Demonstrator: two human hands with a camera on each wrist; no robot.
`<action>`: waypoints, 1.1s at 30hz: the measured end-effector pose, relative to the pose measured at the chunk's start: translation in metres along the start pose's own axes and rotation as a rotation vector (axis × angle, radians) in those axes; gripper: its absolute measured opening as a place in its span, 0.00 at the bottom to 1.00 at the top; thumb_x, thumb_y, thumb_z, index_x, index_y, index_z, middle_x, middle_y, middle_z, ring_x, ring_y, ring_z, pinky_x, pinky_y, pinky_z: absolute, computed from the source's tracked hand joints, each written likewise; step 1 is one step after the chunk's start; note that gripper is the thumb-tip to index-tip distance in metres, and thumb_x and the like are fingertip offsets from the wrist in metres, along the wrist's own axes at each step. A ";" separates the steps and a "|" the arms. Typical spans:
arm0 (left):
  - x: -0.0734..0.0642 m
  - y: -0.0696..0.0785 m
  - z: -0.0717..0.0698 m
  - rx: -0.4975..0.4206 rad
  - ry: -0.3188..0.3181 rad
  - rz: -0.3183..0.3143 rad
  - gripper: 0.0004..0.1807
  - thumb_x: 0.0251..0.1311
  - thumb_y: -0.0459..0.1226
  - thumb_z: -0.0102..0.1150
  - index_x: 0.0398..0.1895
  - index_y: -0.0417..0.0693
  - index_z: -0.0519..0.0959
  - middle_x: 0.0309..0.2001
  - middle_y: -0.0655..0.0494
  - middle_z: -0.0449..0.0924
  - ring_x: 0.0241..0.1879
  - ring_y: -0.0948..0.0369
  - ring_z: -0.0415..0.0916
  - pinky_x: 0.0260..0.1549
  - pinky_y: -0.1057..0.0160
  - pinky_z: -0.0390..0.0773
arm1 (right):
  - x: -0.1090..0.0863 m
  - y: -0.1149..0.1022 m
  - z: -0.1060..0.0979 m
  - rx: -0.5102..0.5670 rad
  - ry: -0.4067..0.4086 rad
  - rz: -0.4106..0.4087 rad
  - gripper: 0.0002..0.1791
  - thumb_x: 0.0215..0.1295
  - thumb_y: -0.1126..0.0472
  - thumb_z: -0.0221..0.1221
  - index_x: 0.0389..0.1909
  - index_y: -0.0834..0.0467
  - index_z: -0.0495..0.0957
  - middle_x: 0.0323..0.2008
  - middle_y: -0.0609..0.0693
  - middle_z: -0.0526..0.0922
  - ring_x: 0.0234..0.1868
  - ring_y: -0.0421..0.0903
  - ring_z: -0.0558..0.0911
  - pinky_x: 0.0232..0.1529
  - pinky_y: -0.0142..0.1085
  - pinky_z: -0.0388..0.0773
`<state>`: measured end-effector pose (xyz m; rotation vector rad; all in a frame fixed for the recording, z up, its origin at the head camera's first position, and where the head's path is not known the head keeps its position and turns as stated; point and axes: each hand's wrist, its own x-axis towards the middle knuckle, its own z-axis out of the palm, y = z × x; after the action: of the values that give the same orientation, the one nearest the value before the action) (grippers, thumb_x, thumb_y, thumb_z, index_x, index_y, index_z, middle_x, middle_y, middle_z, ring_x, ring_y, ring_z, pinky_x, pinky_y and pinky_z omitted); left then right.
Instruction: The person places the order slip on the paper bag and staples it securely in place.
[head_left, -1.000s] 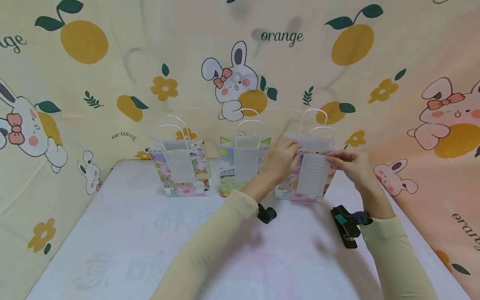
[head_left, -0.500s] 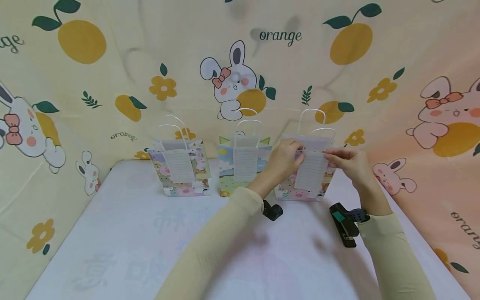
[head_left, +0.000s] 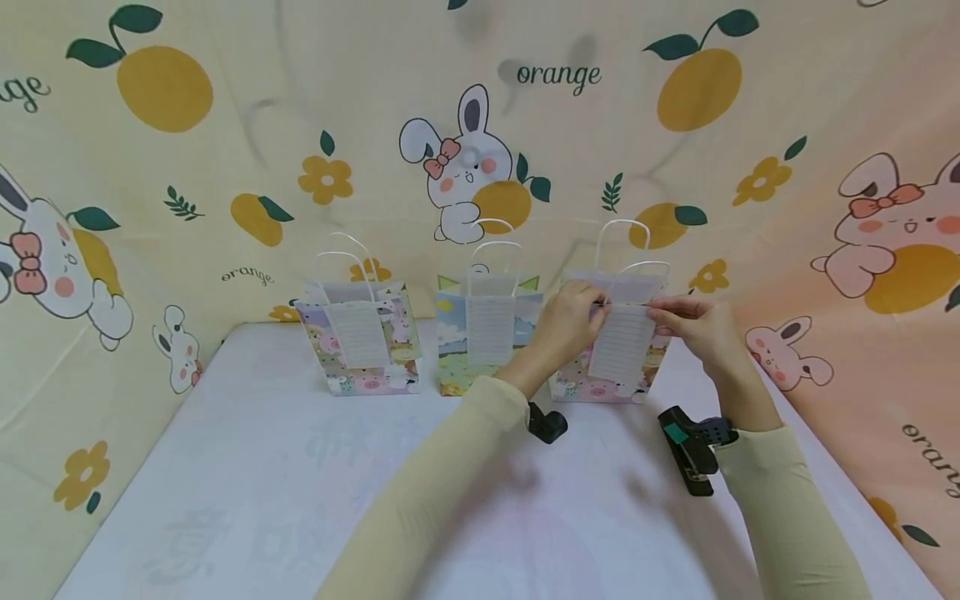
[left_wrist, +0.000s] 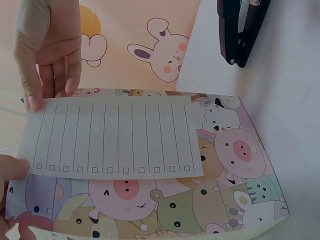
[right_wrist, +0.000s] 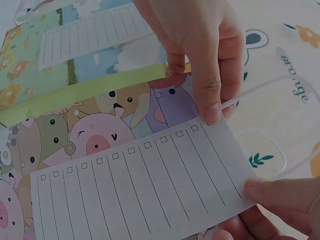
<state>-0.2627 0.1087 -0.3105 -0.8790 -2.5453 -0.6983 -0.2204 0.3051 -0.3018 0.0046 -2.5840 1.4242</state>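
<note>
A lined checklist sheet (head_left: 621, 342) lies against the front of the right-hand paper gift bag (head_left: 592, 390), which has cartoon animals and white handles. My left hand (head_left: 566, 329) pinches the sheet's upper left corner at the bag's rim; in the right wrist view its thumb presses on that corner. The opposite upper corner is pinched by my right hand (head_left: 701, 333), thumb in front, as the right wrist view shows. In the left wrist view, small checkboxes run along one side of the sheet (left_wrist: 117, 137). Fingers behind the paper are partly hidden.
A black stapler (head_left: 687, 454) lies on the white table (head_left: 300, 500) by my right wrist. To the left stand a blue-sky bag (head_left: 453, 375) and another animal bag (head_left: 371, 385), each with a lined sheet on its front. Patterned cloth (head_left: 300, 75) hangs behind.
The checklist sheet has shifted slightly up and to the left on the bag. My left thumb has come down onto its corner, and both hands have stayed near the rim.
</note>
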 end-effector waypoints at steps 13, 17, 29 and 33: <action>0.002 0.001 0.003 -0.019 -0.012 -0.030 0.11 0.68 0.42 0.53 0.42 0.50 0.84 0.45 0.59 0.84 0.50 0.63 0.78 0.52 0.69 0.77 | -0.006 0.003 -0.009 -0.010 -0.005 0.030 0.28 0.66 0.52 0.59 0.55 0.72 0.74 0.31 0.19 0.76 0.34 0.25 0.77 0.38 0.16 0.77; 0.002 0.001 0.003 -0.029 -0.005 -0.024 0.11 0.68 0.41 0.53 0.42 0.49 0.83 0.45 0.58 0.84 0.50 0.62 0.78 0.52 0.68 0.77 | -0.007 0.006 -0.013 -0.011 -0.013 0.032 0.26 0.68 0.53 0.57 0.54 0.72 0.75 0.31 0.19 0.75 0.34 0.23 0.77 0.37 0.17 0.77; 0.002 0.000 0.003 -0.064 -0.012 -0.037 0.11 0.68 0.40 0.53 0.43 0.46 0.83 0.47 0.55 0.83 0.51 0.61 0.78 0.53 0.67 0.77 | -0.018 0.027 -0.008 -0.022 -0.075 0.075 0.26 0.67 0.56 0.58 0.53 0.76 0.73 0.28 0.19 0.75 0.32 0.24 0.78 0.35 0.21 0.80; 0.003 0.000 0.003 -0.068 -0.018 -0.037 0.12 0.68 0.40 0.52 0.45 0.46 0.83 0.47 0.55 0.83 0.51 0.61 0.78 0.54 0.67 0.77 | -0.023 0.034 -0.005 -0.033 -0.119 0.075 0.25 0.68 0.58 0.57 0.53 0.77 0.73 0.28 0.21 0.75 0.31 0.25 0.78 0.35 0.22 0.81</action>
<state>-0.2655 0.1115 -0.3112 -0.8654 -2.5737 -0.7961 -0.1997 0.3259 -0.3315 -0.0121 -2.7304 1.4481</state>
